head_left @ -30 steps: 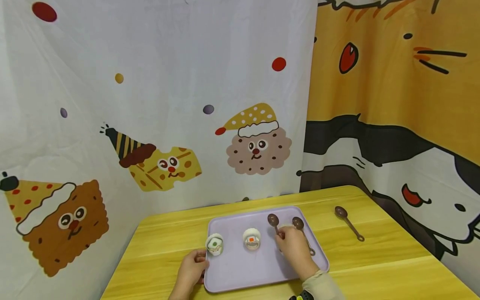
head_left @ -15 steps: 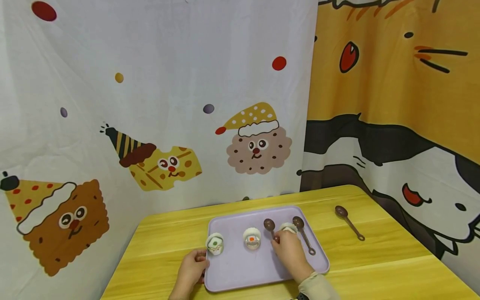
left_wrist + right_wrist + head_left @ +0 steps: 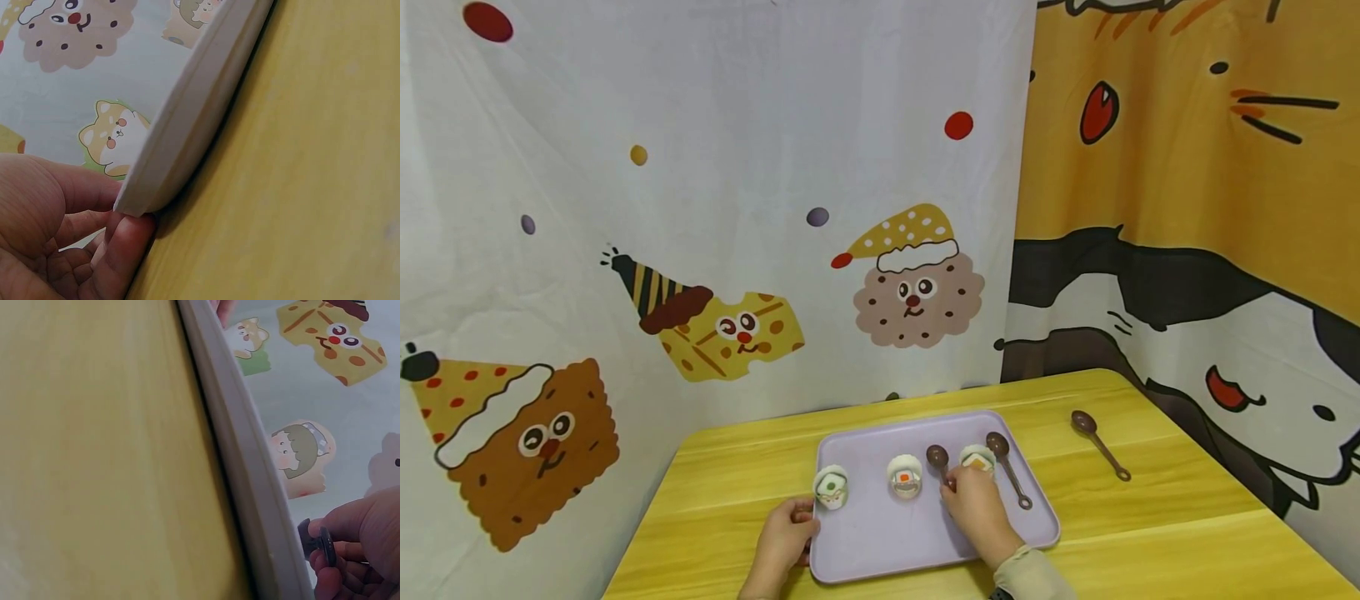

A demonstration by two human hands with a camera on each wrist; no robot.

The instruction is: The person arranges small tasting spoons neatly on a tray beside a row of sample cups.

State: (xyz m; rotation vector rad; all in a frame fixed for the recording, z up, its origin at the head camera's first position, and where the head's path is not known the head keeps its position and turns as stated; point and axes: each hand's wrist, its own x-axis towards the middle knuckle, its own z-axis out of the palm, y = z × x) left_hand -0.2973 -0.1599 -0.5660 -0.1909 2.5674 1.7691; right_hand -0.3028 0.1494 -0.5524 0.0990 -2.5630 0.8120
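At the near left, my left hand (image 3: 784, 533) pinches the rim of a lilac tray (image 3: 857, 550); the left wrist view shows fingers on both sides of that rim (image 3: 181, 137). My right hand (image 3: 981, 508), over the tray's right half, pinches the handle of a brown spoon (image 3: 937, 456) whose bowl points away from me. The right wrist view shows the handle end (image 3: 326, 545) between thumb and fingers. Just beyond this hand sits a small white cup-like piece (image 3: 977, 454), its lower part hidden. A second brown spoon (image 3: 1000, 446) lies to its right on the tray.
Two more small white cup-like pieces stand on the tray, one with a green mark (image 3: 831, 487) at the left, one with an orange mark (image 3: 905, 477) mid-tray. Another brown spoon (image 3: 1099, 442) lies on the yellow table (image 3: 1150, 517). Patterned curtains (image 3: 737, 208) hang behind.
My right hand has moved slightly left and toward me with the spoon, uncovering the rightmost cup-like piece and the second spoon's handle. My left hand has stayed on the tray rim.
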